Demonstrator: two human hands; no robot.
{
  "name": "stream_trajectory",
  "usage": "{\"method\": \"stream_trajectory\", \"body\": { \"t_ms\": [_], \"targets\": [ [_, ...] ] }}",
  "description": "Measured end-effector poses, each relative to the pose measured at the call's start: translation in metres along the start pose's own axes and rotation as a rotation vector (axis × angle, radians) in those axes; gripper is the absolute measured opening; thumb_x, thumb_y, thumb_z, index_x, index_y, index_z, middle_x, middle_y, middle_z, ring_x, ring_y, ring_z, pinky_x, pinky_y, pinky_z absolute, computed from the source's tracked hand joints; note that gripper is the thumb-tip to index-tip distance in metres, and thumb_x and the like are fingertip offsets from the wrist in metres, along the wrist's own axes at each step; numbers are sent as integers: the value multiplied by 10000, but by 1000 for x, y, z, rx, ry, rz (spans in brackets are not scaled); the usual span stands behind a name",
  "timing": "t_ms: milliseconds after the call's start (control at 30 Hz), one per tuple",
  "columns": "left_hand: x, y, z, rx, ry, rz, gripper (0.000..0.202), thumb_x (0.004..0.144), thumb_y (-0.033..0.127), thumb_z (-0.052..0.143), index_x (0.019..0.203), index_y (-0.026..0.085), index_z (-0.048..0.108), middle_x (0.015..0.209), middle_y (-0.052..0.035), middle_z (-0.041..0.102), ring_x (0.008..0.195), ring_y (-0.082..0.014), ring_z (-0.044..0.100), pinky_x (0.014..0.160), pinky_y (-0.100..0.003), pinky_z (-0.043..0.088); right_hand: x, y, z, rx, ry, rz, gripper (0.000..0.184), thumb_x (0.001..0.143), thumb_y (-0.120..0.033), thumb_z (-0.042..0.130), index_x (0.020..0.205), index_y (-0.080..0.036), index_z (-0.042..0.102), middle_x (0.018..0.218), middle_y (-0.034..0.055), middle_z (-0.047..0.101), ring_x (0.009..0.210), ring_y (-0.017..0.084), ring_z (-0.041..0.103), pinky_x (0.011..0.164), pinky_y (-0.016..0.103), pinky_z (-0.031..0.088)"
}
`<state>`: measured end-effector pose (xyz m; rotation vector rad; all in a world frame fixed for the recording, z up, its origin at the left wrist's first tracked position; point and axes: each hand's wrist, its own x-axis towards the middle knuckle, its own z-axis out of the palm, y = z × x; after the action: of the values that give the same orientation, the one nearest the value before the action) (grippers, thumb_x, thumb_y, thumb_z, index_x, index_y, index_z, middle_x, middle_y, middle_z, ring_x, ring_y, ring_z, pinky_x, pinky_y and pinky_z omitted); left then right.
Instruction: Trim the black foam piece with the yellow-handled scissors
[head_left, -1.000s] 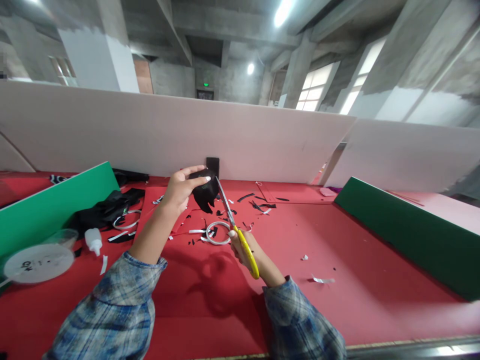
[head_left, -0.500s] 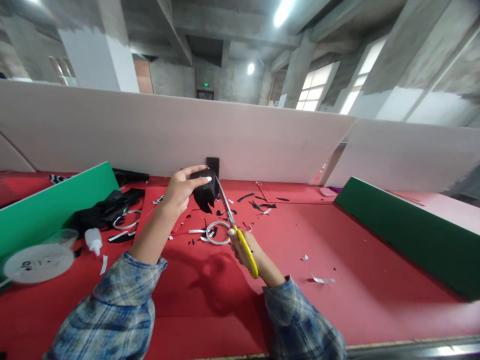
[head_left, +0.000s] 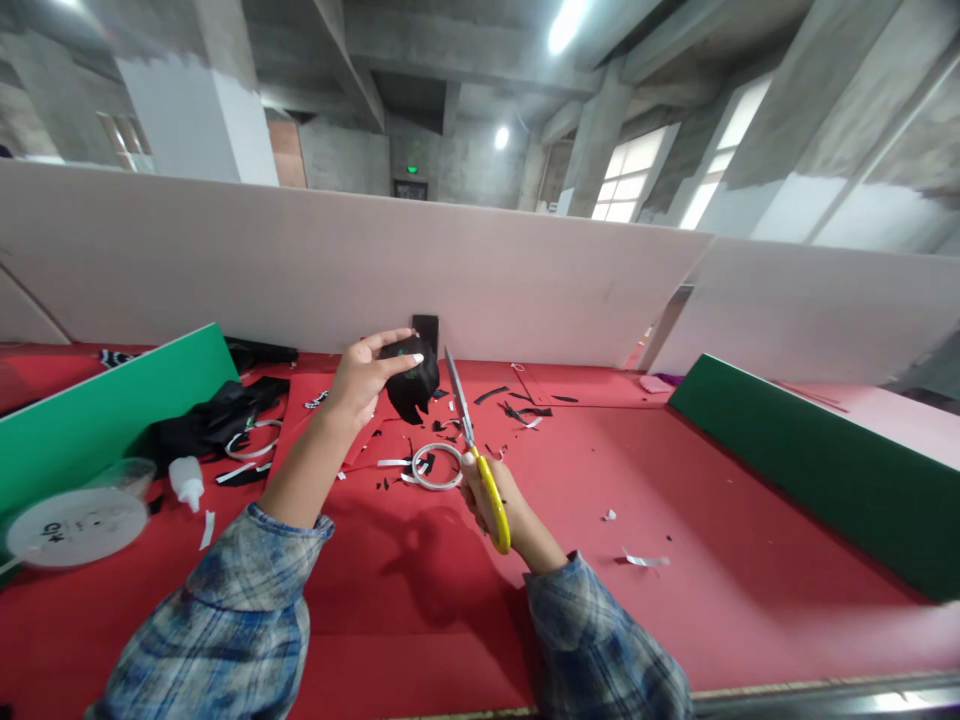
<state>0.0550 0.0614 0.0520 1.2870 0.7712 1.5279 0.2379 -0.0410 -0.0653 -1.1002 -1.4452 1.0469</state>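
My left hand [head_left: 367, 378] pinches a small piece of black fabric [head_left: 414, 385] between thumb and fingers, held up above the table. Its lower edge hangs in jagged points. In my right hand [head_left: 486, 492] is a pair of scissors [head_left: 459, 400] with yellow handles, the blades pointing up and away from me. The blades look closed and stand just right of the fabric, apart from it. On the table below lies a white tape ring [head_left: 437, 486], among black and white scraps [head_left: 517, 412].
A red table [head_left: 600, 620] spreads out before me, with a pale partition [head_left: 300, 260] behind. Green boards [head_left: 810, 480] stand at both sides. At left are black cloth [head_left: 202, 420], a white glue bottle [head_left: 186, 482] and a round plastic lid [head_left: 79, 527]. A black block [head_left: 426, 328] leans against the partition.
The scissors have moved slightly right, so their tips no longer touch the fabric's edge. My left hand and the fabric stay nearly in place, the fabric turned a little.
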Motion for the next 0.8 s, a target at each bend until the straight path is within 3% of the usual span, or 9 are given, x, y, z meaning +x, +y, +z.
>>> {"method": "stream_trajectory", "body": {
  "t_ms": [133,200,367,500,567,633,700,800],
  "targets": [
    [0,7,2,-40,-5,-4,408,537,163,915,934,178,821,1055,-83,797,1043,-258,718,1006,-397,562,4,-2,-2,195,101,82,822,751,-1027,446,801,-220,594,593,2,588,362,91,369,324,237,290],
    [-3,12,2,-35,-59,-13,436,549,183,919,975,180,824,1093,-87,796,1015,-250,715,971,-390,571,7,-7,-5,238,121,76,808,724,-1017,497,804,-219,600,580,4,604,341,88,373,310,233,265],
    [-32,3,12,-51,-177,-78,533,656,266,906,1180,251,812,1201,-58,787,1029,-233,712,934,-360,567,12,-23,-10,228,68,-31,534,739,-701,798,698,-238,536,398,-82,420,338,94,385,361,238,345],
    [-76,-22,21,-216,-163,-174,600,709,328,826,1305,294,763,1268,-49,781,1189,-254,690,1030,-377,530,18,-23,-12,312,173,-12,506,625,-556,896,738,-232,523,451,-114,410,350,69,357,349,227,336],
    [-95,-34,18,-268,-202,-265,580,718,370,800,1289,275,770,1348,-72,761,1295,-299,655,1088,-415,506,21,-19,-16,337,200,1,519,588,-526,911,773,-229,527,478,-118,418,357,63,358,351,221,332],
    [-106,-43,11,-316,-161,-313,539,704,361,811,1229,246,780,1355,-91,758,1321,-311,649,1109,-421,499,24,-14,-22,323,202,6,523,587,-515,908,784,-237,511,488,-118,417,359,68,364,347,224,334],
    [-109,-50,3,-362,-92,-361,499,674,323,835,1161,237,773,1254,-83,788,1217,-283,708,1063,-403,535,25,-11,-28,276,195,8,505,597,-490,895,787,-245,496,507,-113,427,370,79,386,345,231,346],
    [-107,-58,-5,-375,-25,-436,482,645,279,875,1102,250,727,1001,-7,804,909,-195,762,880,-340,601,23,-10,-36,158,156,30,425,615,-435,850,788,-242,514,545,-107,454,395,81,396,348,223,336]
  ]
}}
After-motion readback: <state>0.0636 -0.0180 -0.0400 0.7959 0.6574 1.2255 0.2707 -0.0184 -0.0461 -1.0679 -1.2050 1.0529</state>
